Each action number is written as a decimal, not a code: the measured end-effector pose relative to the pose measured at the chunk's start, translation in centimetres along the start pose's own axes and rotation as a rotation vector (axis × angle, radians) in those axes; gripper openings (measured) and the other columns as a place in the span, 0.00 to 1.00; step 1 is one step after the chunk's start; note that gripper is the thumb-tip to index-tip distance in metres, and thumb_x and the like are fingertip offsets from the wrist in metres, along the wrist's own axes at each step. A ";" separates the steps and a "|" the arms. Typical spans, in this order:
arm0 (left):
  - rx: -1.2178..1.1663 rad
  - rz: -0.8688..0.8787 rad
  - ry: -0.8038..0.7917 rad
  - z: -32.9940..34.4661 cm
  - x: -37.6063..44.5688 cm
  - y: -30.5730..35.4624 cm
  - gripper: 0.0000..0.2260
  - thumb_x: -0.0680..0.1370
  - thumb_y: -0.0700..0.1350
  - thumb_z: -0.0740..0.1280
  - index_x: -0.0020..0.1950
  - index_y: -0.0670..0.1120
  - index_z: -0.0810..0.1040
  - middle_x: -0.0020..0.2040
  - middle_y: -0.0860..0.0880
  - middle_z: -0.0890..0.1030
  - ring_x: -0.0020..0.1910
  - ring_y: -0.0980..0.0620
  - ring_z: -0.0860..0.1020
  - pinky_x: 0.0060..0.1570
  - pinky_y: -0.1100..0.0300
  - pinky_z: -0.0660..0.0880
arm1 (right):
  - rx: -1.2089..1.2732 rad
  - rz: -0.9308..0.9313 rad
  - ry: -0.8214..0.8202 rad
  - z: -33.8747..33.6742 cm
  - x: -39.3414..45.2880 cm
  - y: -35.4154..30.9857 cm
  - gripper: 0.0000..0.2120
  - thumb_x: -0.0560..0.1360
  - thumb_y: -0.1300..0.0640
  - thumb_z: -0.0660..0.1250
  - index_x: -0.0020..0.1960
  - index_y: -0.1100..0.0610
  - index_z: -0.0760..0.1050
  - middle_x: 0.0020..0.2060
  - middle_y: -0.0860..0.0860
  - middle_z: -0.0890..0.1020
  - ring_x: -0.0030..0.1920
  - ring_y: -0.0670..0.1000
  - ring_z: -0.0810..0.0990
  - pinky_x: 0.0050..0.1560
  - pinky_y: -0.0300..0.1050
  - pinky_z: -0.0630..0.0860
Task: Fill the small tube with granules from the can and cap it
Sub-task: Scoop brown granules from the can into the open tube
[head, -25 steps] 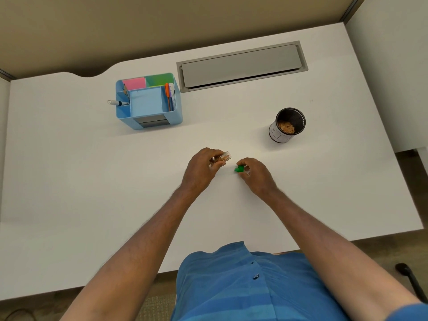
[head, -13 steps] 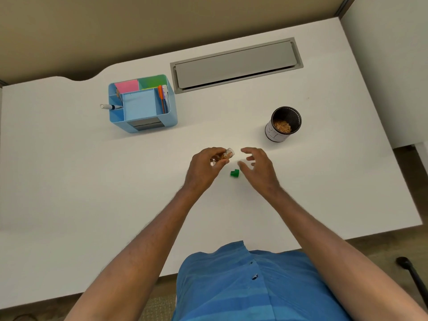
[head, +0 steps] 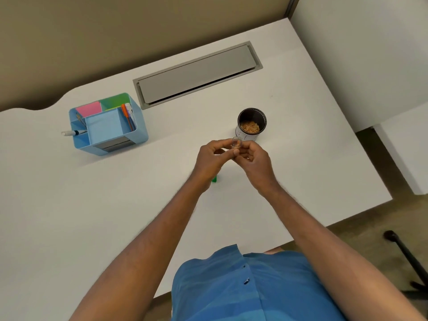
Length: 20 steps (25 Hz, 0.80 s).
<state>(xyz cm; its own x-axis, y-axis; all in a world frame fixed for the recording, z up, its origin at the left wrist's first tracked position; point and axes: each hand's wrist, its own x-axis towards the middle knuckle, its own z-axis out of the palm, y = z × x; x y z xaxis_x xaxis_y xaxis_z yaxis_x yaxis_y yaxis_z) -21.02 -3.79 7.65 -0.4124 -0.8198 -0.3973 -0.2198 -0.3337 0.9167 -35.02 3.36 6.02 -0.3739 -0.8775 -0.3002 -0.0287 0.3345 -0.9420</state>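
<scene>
A small clear tube [head: 236,143] stands upright with its open mouth up, pinched between the fingertips of my left hand [head: 209,161] and my right hand [head: 256,162] above the white desk [head: 69,205]. Just beyond the tube stands the open dark can [head: 251,123] with tan granules in its bottom. The green cap [head: 214,179] lies on the desk, partly hidden behind my left wrist.
A blue desk organiser [head: 107,125] with sticky notes, pens and a marker sits at the back left. A grey cable-tray lid [head: 196,74] is set into the desk at the back. The desk's right edge runs close past the can; a chair leg [head: 407,256] shows on the floor.
My right hand let go of the green cap, left it on the desk and came up to the tube. Both hands moved toward the can, and the tube went from tilted to upright.
</scene>
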 end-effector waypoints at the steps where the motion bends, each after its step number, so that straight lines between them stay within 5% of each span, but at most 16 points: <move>1: 0.021 0.010 -0.016 0.2 0.3 0.3 0.13 0.75 0.48 0.76 0.60 0.54 0.86 0.56 0.55 0.86 0.53 0.56 0.83 0.53 0.60 0.80 | -0.042 -0.012 0.030 -0.9 0.2 -0.1 0.14 0.76 0.52 0.76 0.59 0.54 0.80 0.51 0.46 0.87 0.53 0.44 0.86 0.56 0.40 0.83; 5: 0.231 0.061 0.015 0.2 3.4 1.1 0.21 0.74 0.54 0.76 0.66 0.54 0.80 0.61 0.56 0.82 0.56 0.58 0.81 0.52 0.61 0.79 | -0.181 -0.067 0.226 -5.0 2.1 -0.7 0.11 0.74 0.58 0.76 0.54 0.49 0.80 0.48 0.43 0.86 0.47 0.39 0.85 0.47 0.30 0.78; 8: 0.427 0.073 0.022 1.3 6.3 0.7 0.31 0.73 0.51 0.78 0.74 0.51 0.71 0.68 0.50 0.75 0.60 0.51 0.78 0.60 0.52 0.79 | -0.403 -0.103 0.299 -7.4 4.2 -0.9 0.11 0.74 0.59 0.76 0.56 0.50 0.82 0.51 0.48 0.83 0.46 0.43 0.82 0.48 0.38 0.79; 11: 0.553 0.076 -0.021 2.7 8.6 -0.1 0.40 0.72 0.51 0.79 0.79 0.50 0.63 0.76 0.46 0.67 0.70 0.46 0.73 0.67 0.48 0.75 | -0.630 -0.123 0.243 -8.3 5.8 -0.9 0.12 0.76 0.58 0.74 0.59 0.52 0.82 0.50 0.50 0.81 0.49 0.52 0.81 0.52 0.50 0.80; 14: 0.620 0.108 -0.005 3.6 10.0 -0.8 0.45 0.70 0.54 0.80 0.80 0.50 0.59 0.79 0.46 0.63 0.76 0.46 0.66 0.71 0.52 0.69 | -0.742 -0.158 0.187 -8.1 6.3 -1.3 0.15 0.77 0.59 0.74 0.62 0.51 0.78 0.51 0.51 0.82 0.53 0.55 0.79 0.52 0.52 0.78; 20: 0.591 0.178 0.002 4.7 10.6 -0.9 0.44 0.69 0.52 0.81 0.79 0.48 0.61 0.77 0.46 0.66 0.76 0.48 0.65 0.68 0.58 0.67 | -0.920 -0.201 0.165 -7.8 7.1 -2.1 0.11 0.78 0.59 0.71 0.60 0.53 0.81 0.52 0.54 0.80 0.57 0.57 0.76 0.50 0.52 0.77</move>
<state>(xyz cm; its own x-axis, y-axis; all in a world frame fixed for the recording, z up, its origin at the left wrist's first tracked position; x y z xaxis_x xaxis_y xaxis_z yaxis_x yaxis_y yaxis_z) -29.37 -9.99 2.43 -0.4859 -0.8404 -0.2399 -0.6008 0.1218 0.7901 -44.82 -0.91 7.00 -0.4061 -0.9122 -0.0544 -0.7978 0.3830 -0.4656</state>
